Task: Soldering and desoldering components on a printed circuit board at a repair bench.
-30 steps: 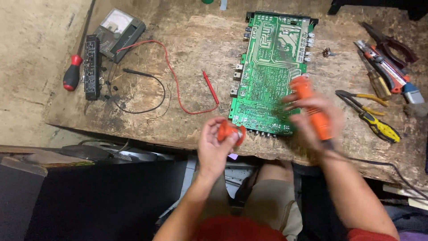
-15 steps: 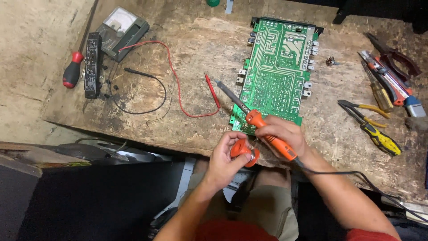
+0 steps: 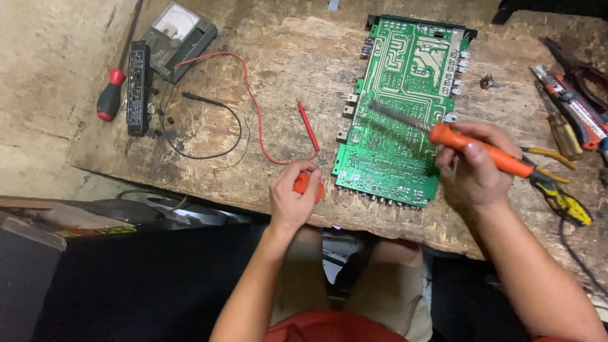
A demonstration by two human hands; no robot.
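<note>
Right hand [image 3: 475, 168] holds soldering iron [image 3: 481, 151] over green circuit board [image 3: 399, 107].

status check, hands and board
Right hand grips orange soldering iron, tip over green circuit board. Left hand holds small orange thing. Nothing blocking.

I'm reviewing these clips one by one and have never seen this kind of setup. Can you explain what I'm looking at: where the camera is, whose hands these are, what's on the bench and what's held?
There is no machine here: a person works with bare hands, and the one camera sits on their head, looking down. On the worn wooden bench lies a green circuit board. The right hand holds an orange-handled soldering iron, its metal tip over the board. The left hand has its grip on a small orange object at the board's near corner; what it is cannot be told. To the left lie a meter with red and black probe leads and a red-handled screwdriver; to the right, yellow-handled pliers.
</note>
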